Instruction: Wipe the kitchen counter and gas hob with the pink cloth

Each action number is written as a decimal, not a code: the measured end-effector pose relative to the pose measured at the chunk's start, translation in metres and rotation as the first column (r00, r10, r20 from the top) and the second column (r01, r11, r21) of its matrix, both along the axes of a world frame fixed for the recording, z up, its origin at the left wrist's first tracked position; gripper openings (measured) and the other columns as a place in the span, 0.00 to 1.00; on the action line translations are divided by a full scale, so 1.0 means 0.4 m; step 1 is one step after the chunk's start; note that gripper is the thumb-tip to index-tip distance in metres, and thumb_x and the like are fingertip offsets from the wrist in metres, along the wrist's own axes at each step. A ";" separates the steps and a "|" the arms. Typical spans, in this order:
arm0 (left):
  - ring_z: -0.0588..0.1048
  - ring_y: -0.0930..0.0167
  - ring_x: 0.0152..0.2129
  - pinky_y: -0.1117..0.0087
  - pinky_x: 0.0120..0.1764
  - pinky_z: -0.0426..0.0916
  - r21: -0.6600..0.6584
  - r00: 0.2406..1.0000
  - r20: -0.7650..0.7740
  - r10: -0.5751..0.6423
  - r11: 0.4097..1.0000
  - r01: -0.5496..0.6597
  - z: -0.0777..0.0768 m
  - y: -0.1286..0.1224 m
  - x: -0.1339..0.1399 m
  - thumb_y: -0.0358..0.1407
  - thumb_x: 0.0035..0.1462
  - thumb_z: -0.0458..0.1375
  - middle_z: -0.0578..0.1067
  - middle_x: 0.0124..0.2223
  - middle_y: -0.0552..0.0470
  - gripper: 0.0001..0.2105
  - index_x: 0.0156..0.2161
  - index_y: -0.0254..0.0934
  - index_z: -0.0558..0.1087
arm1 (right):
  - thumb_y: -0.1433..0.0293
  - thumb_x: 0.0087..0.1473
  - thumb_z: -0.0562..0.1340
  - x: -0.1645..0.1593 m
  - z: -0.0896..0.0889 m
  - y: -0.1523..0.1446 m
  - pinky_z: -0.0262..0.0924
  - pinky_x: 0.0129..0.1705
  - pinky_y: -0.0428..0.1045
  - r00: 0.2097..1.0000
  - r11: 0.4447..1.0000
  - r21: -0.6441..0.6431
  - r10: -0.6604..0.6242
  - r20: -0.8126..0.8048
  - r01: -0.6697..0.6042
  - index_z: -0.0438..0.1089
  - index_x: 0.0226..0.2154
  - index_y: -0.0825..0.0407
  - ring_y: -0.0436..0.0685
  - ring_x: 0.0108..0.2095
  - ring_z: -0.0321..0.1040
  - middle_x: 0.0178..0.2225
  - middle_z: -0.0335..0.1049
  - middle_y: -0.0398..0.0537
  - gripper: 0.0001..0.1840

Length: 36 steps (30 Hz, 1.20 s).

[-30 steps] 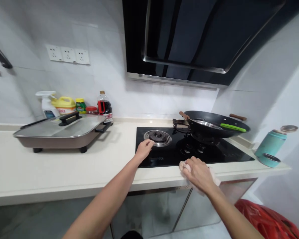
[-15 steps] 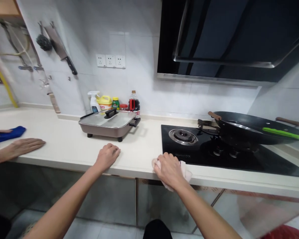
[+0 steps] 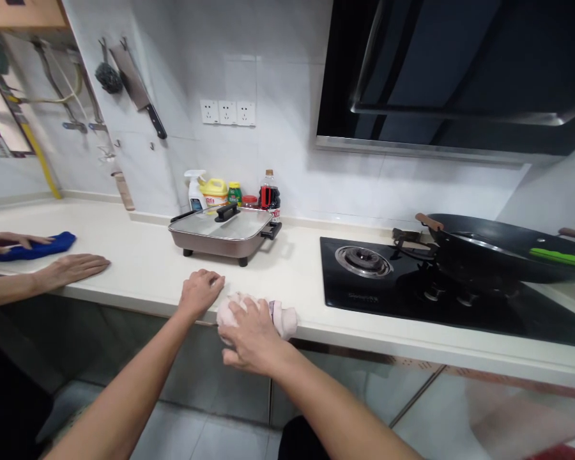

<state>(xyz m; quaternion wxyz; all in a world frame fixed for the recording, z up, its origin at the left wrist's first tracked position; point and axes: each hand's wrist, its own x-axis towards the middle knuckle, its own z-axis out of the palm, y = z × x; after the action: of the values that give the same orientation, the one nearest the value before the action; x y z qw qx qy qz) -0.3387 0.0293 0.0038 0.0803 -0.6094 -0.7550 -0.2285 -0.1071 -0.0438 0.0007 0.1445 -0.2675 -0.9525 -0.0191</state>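
Observation:
My right hand [image 3: 253, 335] is closed over a bunched pale pink cloth [image 3: 285, 319] and presses it on the front edge of the white countertop [image 3: 311, 281]. Just left of it, my left hand [image 3: 201, 294] rests on the counter with its fingers curled in and nothing visible in them. Behind both hands stands a brown electric pan [image 3: 215, 246] with a glass lid, touched by neither. To the right lies the black gas hob [image 3: 349, 281].
At the left, another person's hand [image 3: 71, 271] lies flat while their other holds a blue cloth [image 3: 52, 246]. A wok [image 3: 489, 255] with a green-handled tool sits on the hob's right side. Bottles [image 3: 269, 195] line the wall. A cleaver [image 3: 137, 89] hangs above; a range hood [image 3: 436, 76] overhangs the hob.
My right hand has slid the pink cloth left along the counter edge, from beside the hob to near my left hand. The view has turned slightly left.

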 end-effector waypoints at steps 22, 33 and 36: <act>0.75 0.54 0.51 0.58 0.52 0.68 0.002 1.000 0.004 0.025 1.000 -0.025 -0.006 0.006 -0.010 0.47 0.63 0.49 0.81 0.50 0.41 0.21 0.41 0.40 0.83 | 0.71 0.71 0.49 0.025 -0.165 0.068 0.62 0.56 0.70 0.993 0.970 0.220 -0.084 -0.085 0.101 0.59 0.66 0.38 0.67 0.60 0.64 0.71 0.57 0.56 0.25; 0.75 0.53 0.52 0.57 0.53 0.69 -0.068 0.998 -0.053 0.031 0.997 -0.035 0.020 0.007 -0.007 0.46 0.61 0.47 0.80 0.54 0.38 0.23 0.43 0.37 0.83 | 0.72 0.63 0.61 0.485 -0.257 0.043 0.49 0.64 0.68 0.886 0.801 0.423 -0.269 -0.378 0.424 0.66 0.62 0.41 0.65 0.58 0.64 0.60 0.71 0.55 0.26; 0.74 0.52 0.51 0.56 0.53 0.69 -0.065 0.992 -0.116 0.042 0.997 -0.049 0.020 0.008 -0.005 0.46 0.60 0.47 0.80 0.52 0.37 0.23 0.43 0.37 0.82 | 0.72 0.58 0.65 0.654 -0.267 0.024 0.44 0.67 0.69 0.856 0.745 0.445 -0.335 -0.394 0.497 0.66 0.61 0.40 0.65 0.59 0.63 0.58 0.71 0.54 0.29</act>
<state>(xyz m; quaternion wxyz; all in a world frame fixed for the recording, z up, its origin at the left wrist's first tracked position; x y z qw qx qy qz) -0.3406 0.0323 0.0119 0.1080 -0.6065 -0.7701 -0.1654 0.1546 -0.0341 -0.1060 0.3423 -0.4244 -0.7920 -0.2746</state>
